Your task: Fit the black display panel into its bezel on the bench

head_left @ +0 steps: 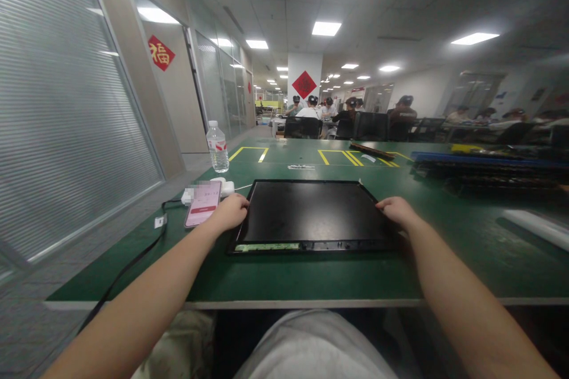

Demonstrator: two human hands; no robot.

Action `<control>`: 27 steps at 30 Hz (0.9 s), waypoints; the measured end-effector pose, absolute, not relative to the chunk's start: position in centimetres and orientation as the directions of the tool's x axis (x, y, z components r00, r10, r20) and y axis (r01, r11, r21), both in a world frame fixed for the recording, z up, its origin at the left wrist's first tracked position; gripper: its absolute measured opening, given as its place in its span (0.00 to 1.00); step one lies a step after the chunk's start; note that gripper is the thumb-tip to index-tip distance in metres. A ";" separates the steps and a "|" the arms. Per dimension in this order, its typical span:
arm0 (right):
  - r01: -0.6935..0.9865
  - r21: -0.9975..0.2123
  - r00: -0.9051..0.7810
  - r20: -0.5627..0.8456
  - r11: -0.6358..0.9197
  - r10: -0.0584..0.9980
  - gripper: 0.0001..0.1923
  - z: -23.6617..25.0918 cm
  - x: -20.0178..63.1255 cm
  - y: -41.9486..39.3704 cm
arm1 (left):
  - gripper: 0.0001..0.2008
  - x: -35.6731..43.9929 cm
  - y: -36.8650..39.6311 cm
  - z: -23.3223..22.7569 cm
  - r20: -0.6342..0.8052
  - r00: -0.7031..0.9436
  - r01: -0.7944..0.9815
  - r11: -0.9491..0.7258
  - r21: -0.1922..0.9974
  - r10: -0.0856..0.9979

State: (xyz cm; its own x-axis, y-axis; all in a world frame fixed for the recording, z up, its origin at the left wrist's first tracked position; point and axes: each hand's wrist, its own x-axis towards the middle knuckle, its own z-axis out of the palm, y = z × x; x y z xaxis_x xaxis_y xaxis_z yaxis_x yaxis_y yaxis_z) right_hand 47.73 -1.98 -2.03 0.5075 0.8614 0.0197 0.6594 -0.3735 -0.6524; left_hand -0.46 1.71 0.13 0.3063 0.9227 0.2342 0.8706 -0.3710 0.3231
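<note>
Left hand (232, 211) and right hand (399, 212) grasping the black panel (311, 210) between them; even edge pressure should limit flexing.

Black display panel (311, 210), face up on table (311, 281); green strip (267, 247) at near-left edge.

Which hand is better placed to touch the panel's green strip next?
Probably the left hand: it is at the left edge of the black panel, and the green strip lies on the near edge's left half. The right hand is at the opposite edge.
</note>
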 end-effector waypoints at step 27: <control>0.739 -0.557 0.480 0.041 -0.379 0.876 0.20 -1.8 47.4 -2.2 | 0.21 -0.5 1.8 -0.1 0.186 0.349 0.926 -0.368 0.079 0.918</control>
